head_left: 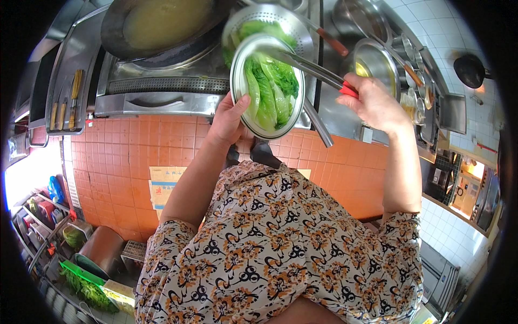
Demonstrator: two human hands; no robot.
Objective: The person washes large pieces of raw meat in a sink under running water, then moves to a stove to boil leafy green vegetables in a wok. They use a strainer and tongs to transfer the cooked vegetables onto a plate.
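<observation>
My left hand (230, 120) grips the lower left rim of an oval white plate (268, 133) with a dark green band, the thumb over the edge. On the plate lie cooked lettuce leaves (267, 91). My right hand (374, 101) is closed round the red-coated grips of metal tongs (313, 69); their blurred tips reach over the plate's upper part, and I cannot tell whether they pinch a leaf. Behind the plate, a perforated metal strainer (301, 38) with a brown handle holds more green leaves (263, 27).
A large wok (117, 30) with cloudy liquid sits on the stove at upper left. To the right are a steel bowl (386, 60) with yellow liquid and a ladle (410, 73). A metal tube handle (319, 123) juts past the stove edge. Brushes (75, 91) lie in a left tray.
</observation>
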